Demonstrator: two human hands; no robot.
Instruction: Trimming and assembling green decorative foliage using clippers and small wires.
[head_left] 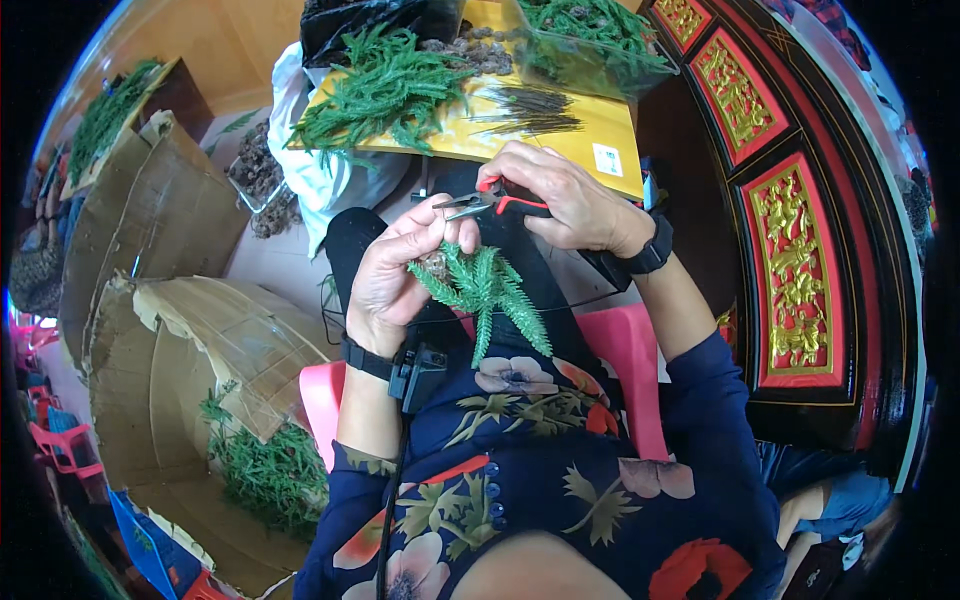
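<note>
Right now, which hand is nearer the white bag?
Left. The left hand is just right of the white bag, on the wearer's near side; the right hand is farther right, holding the pliers.

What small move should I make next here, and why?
I'd probably ease the metal pliers with red-and-black handles slightly clear before squeezing: your right hand has their jaws close to your left hand, which holds the green needle-leaved sprig, and whether they touch skin is unclear.

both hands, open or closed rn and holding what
Left hand: closed, holding the green sprig.
Right hand: closed, holding the red-handled pliers.
</note>
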